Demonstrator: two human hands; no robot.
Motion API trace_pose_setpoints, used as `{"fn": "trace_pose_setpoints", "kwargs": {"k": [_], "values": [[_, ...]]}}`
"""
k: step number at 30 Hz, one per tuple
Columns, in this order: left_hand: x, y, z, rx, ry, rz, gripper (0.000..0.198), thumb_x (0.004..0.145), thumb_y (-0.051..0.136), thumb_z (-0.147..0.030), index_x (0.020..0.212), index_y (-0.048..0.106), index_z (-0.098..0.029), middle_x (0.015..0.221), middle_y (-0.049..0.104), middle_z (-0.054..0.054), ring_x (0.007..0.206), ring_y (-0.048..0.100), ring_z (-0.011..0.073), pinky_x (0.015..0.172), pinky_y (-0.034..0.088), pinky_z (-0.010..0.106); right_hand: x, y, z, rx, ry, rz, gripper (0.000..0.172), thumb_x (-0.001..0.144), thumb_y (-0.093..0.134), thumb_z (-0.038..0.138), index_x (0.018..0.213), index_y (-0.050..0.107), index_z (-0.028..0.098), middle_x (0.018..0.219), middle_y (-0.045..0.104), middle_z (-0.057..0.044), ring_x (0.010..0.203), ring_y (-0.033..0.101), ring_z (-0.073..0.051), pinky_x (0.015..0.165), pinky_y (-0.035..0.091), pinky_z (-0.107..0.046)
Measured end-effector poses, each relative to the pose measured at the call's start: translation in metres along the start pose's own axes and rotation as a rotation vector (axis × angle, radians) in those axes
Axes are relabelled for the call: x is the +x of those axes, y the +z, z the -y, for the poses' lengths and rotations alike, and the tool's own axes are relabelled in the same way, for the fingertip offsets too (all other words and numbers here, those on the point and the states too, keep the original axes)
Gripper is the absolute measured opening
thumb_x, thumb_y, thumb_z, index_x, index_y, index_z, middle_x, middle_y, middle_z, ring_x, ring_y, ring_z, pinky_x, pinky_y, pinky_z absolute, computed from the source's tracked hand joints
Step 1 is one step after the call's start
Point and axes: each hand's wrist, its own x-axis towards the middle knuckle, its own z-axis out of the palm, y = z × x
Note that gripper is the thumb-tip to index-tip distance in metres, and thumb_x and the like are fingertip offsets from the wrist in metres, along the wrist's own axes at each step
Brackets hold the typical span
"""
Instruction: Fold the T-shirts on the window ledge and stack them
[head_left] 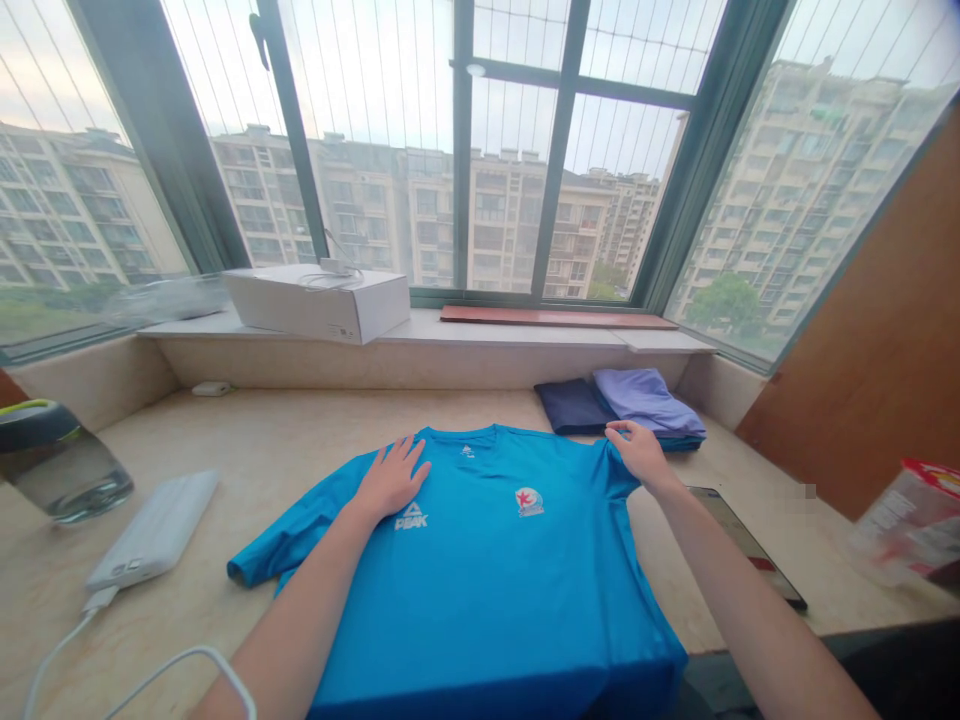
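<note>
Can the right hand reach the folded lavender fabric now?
Likely yes: once the right hand releases the blue short-sleeved shirt, the folded lavender fabric lies just beyond, with nothing visible between.

From here the one word I can make out is PEAK, in white capitals [411, 522] under a white triangular mark [412, 508] on the bright blue short-sleeved fabric T-shirt [487, 590]. Across the chest sits a roundish red-and-white badge [529, 501], its lettering too small for me. The white neck print [468, 451] and the white rectangular cardboard box [292, 305]'s small label [343, 331] are illegible too.
</note>
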Motion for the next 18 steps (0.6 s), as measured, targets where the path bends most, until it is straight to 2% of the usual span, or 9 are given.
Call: {"fn": "trace_pose_setpoints", "kwargs": {"k": [2,4,6,8,11,14,18], "values": [[-0.001,0.0,-0.003,-0.016,0.034,0.037,0.069,0.101,0.024,-0.054,0.16,0.027,-0.017,0.168,0.016,0.011,0.155,0.013,0.0298,0.124,0.013,0.052,-0.003,0.001,0.026,0.089,-0.098,0.107,0.043,0.092,0.054,0.045,0.12,0.07,0.016,0.101,0.077,-0.01,0.091,0.071,-0.023,0.078,0.054,-0.032],[-0.002,0.0,-0.005,-0.016,0.024,0.048,0.07,0.101,0.024,-0.054,0.16,0.026,-0.017,0.168,0.015,0.011,0.156,0.012,0.03,0.124,0.012,0.053,-0.01,0.002,0.047,0.234,-0.239,0.314,0.051,0.092,0.056,0.051,0.131,0.064,0.019,0.106,0.076,-0.008,0.092,0.071,-0.022,0.079,0.055,-0.031],[-0.001,0.001,-0.006,-0.015,0.017,0.04,0.07,0.101,0.024,-0.054,0.16,0.026,-0.017,0.168,0.015,0.011,0.156,0.012,0.0298,0.124,0.012,0.053,-0.018,0.003,0.057,0.344,-0.328,0.457,0.054,0.093,0.057,0.053,0.134,0.062,0.019,0.113,0.075,-0.01,0.099,0.071,-0.023,0.084,0.056,-0.033],[-0.001,0.003,-0.005,-0.026,0.021,0.029,0.07,0.101,0.023,-0.055,0.16,0.027,-0.017,0.168,0.016,0.011,0.155,0.013,0.0298,0.124,0.013,0.053,-0.027,0.005,0.056,0.319,-0.307,0.473,0.052,0.093,0.056,0.053,0.13,0.065,0.017,0.117,0.074,-0.013,0.104,0.07,-0.026,0.089,0.055,-0.037],[-0.001,0.004,-0.003,-0.042,0.028,0.015,0.07,0.101,0.024,-0.055,0.159,0.029,-0.017,0.167,0.017,0.011,0.155,0.014,0.0304,0.124,0.014,0.054,-0.041,0.008,0.044,0.146,-0.238,0.498,0.051,0.092,0.057,0.054,0.125,0.07,0.017,0.122,0.073,-0.014,0.108,0.068,-0.029,0.095,0.053,-0.042],[-0.002,0.004,-0.003,-0.045,0.027,0.012,0.07,0.101,0.024,-0.055,0.159,0.029,-0.017,0.167,0.017,0.011,0.155,0.015,0.0307,0.123,0.014,0.054,-0.06,0.011,0.04,-0.014,-0.303,0.545,0.056,0.088,0.061,0.06,0.127,0.07,0.021,0.131,0.068,-0.013,0.12,0.062,-0.032,0.105,0.047,-0.046],[-0.002,0.004,-0.004,-0.056,0.031,-0.003,0.069,0.101,0.024,-0.055,0.159,0.03,-0.017,0.167,0.02,0.012,0.155,0.015,0.0307,0.123,0.015,0.054,-0.085,0.017,0.056,-0.171,-0.402,0.564,0.062,0.081,0.066,0.069,0.125,0.072,0.025,0.144,0.059,-0.012,0.133,0.051,-0.036,0.113,0.036,-0.051]]}}
